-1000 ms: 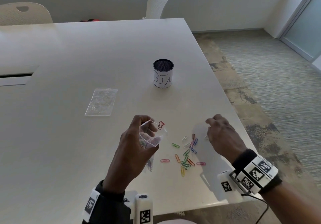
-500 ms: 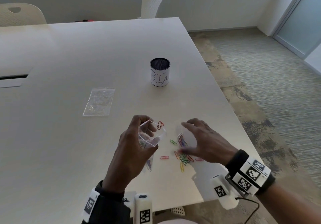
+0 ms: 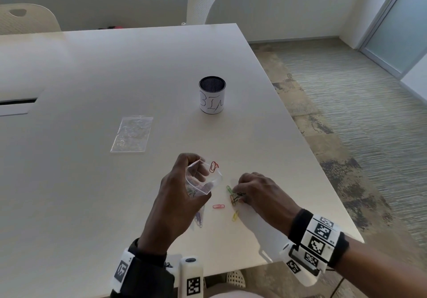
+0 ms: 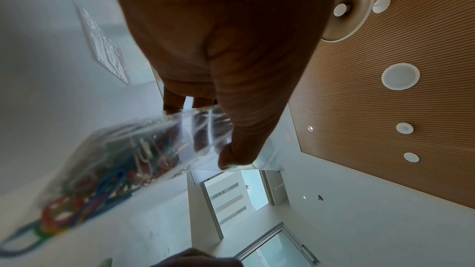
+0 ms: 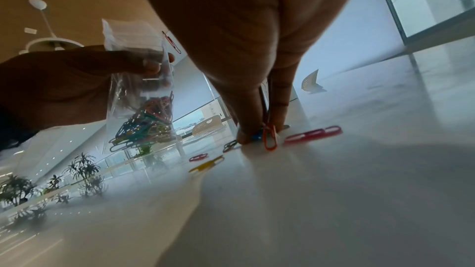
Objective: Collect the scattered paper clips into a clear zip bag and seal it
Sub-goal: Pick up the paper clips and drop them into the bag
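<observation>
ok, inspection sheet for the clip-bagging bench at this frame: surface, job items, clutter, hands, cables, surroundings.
Surface: white table, glossy; a slot at its left edge.
Job's things: clear zip bag held up, mouth open, coloured clips inside; a red clip hangs on its rim. Loose paper clips lie on the table.
Clutter: mesh cup with a handwritten label; a second clear bag lying flat.
Grippers: left hand holds the zip bag; right hand pinches clips at the pile.
Cables: a thin cable near the right wrist, bottom right.
Surroundings: two chairs, carpet, glass door.

Right hand (image 3: 258, 193) now down on clips (image 3: 233, 196).
</observation>
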Demonstrator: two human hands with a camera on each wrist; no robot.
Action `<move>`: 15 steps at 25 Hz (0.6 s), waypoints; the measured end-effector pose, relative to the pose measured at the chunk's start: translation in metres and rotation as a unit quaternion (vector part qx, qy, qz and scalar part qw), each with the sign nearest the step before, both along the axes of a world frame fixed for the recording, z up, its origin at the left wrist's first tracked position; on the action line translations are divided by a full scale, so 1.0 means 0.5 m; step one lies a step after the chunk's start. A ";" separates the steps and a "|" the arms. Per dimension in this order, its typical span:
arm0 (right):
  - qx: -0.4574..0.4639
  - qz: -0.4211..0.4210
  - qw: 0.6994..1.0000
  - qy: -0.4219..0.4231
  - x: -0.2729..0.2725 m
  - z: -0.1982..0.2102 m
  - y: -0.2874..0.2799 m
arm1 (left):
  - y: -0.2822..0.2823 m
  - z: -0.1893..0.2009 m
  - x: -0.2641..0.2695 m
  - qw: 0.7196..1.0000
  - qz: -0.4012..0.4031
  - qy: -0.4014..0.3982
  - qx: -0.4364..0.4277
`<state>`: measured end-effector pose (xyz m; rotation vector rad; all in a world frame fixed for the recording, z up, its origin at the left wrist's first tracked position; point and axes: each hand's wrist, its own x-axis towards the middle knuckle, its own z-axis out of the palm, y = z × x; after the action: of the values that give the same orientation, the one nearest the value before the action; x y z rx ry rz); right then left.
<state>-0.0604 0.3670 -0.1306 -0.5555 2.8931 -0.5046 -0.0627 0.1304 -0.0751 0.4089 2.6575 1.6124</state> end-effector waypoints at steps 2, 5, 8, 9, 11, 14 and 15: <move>0.017 0.010 1.000 0.004 -0.004 0.009 -0.005 | 0.001 -0.003 0.000 1.000 -0.003 0.000 0.000; 0.036 0.020 0.999 0.021 -0.013 0.021 -0.010 | 0.002 -0.004 -0.002 1.000 -0.004 0.000 0.001; 0.036 0.007 0.999 0.002 -0.027 0.024 -0.009 | 0.003 -0.008 -0.003 1.000 -0.003 -0.002 0.004; 0.027 -0.004 1.000 -0.008 -0.033 0.027 -0.008 | 0.003 -0.008 -0.003 1.000 -0.002 -0.002 0.003; -0.014 -0.036 0.999 -0.033 -0.044 0.033 0.003 | 0.003 -0.011 -0.003 1.000 0.001 -0.003 0.006; -0.109 -0.095 0.986 -0.084 -0.060 0.053 0.028 | 0.002 -0.016 -0.004 1.000 0.001 -0.008 0.012; -0.140 -0.113 0.979 -0.093 -0.063 0.064 0.034 | 0.002 -0.017 -0.004 1.000 0.001 -0.009 0.011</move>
<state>-0.0919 0.3841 -0.0987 -0.1958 2.7336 -0.9533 -0.0647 0.1313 -0.0836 0.3919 2.6305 1.6387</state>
